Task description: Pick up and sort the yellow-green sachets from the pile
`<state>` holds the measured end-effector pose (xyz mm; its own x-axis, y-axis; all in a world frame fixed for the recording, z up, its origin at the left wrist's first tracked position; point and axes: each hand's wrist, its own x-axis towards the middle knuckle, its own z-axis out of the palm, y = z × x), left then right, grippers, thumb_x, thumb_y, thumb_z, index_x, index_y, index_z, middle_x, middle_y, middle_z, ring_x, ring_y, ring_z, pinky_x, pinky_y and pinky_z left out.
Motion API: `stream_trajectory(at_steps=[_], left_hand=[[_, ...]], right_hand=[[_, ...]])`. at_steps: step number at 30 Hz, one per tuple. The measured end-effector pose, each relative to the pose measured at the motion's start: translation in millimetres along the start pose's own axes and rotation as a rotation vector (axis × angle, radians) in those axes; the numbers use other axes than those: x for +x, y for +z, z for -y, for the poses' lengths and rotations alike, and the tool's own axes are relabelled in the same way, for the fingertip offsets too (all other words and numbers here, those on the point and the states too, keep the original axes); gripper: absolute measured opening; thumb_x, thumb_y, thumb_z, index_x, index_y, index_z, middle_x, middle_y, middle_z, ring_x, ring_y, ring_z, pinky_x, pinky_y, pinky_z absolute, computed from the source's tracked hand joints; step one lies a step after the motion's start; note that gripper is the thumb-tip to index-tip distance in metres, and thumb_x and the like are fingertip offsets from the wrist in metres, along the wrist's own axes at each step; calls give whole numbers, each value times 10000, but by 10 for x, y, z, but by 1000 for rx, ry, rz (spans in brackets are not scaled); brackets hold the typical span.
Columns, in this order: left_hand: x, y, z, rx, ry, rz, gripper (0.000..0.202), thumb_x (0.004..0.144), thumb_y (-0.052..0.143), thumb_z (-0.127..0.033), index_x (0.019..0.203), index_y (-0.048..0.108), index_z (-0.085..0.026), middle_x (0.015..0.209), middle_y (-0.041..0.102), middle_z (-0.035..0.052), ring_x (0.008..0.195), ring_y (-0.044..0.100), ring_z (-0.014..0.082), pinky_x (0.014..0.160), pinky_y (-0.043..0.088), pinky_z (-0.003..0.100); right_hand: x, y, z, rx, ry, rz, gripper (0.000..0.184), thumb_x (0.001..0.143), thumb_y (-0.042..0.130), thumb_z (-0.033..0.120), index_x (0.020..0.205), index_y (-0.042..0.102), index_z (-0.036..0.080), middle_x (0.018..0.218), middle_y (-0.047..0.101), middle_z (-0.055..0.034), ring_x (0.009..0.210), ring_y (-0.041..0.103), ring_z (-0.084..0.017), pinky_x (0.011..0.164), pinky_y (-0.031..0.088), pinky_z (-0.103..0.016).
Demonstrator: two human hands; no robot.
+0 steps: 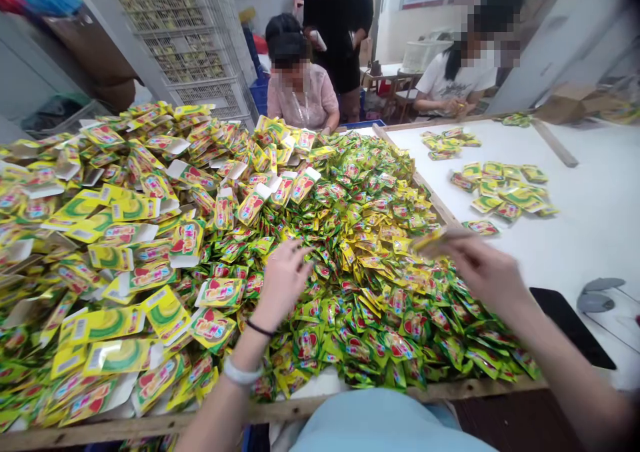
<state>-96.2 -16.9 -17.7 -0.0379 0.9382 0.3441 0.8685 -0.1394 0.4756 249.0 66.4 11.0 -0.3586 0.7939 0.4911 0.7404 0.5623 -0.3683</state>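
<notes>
My left hand (284,280), with a dark band and a pale bracelet at the wrist, hovers over the heap of small green sachets (370,305). Its fingers are apart and nothing shows in them. Farther right, near the wooden divider, my right hand (483,265) pinches a small yellow packet (429,244); motion blurs it, so I cannot tell whether it is a box or a sachet. Left of my left hand lies a big pile of small yellow-and-green cardboard boxes (165,309), many with white end flaps standing up. Some boxes rest on the sachets.
Beyond the wooden divider (434,197), small groups of packets (515,189) lie on the white tabletop (590,239). A black phone (573,325) and grey earphones (597,297) are at right. Two people sit across the table; another stands behind. Stacked crates (175,45) rise at back left.
</notes>
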Motion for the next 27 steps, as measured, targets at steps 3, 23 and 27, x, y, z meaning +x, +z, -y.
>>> stream_trajectory(at_steps=[3, 23, 27], left_hand=[[83, -166, 555, 391, -99, -139, 302, 864, 466, -364, 1079, 610, -209, 1173, 546, 127, 1165, 443, 302, 976, 360, 490], [128, 741, 235, -155, -191, -94, 709, 821, 529, -428, 1425, 203, -254, 1285, 489, 110, 1185, 491, 256, 980, 405, 417], [76, 674, 36, -228, -170, 4, 724, 816, 534, -456, 1426, 193, -266, 1338, 425, 115, 1213, 467, 265, 992, 399, 430]], right_hand=[[138, -35, -353, -432, 155, -252, 336, 879, 500, 373, 1118, 600, 159, 1209, 586, -124, 812, 628, -239, 564, 403, -302], [-786, 1411, 100, -196, 72, 207, 957, 714, 534, 670, 1427, 205, 124, 1494, 130, -191, 1361, 29, -424, 1044, 145, -621], [-329, 1584, 25, -112, 11, 247, 1011, 698, 566, 661, 1440, 149, 115, 1507, -40, -202, 1368, -4, -403, 1063, 181, -567]])
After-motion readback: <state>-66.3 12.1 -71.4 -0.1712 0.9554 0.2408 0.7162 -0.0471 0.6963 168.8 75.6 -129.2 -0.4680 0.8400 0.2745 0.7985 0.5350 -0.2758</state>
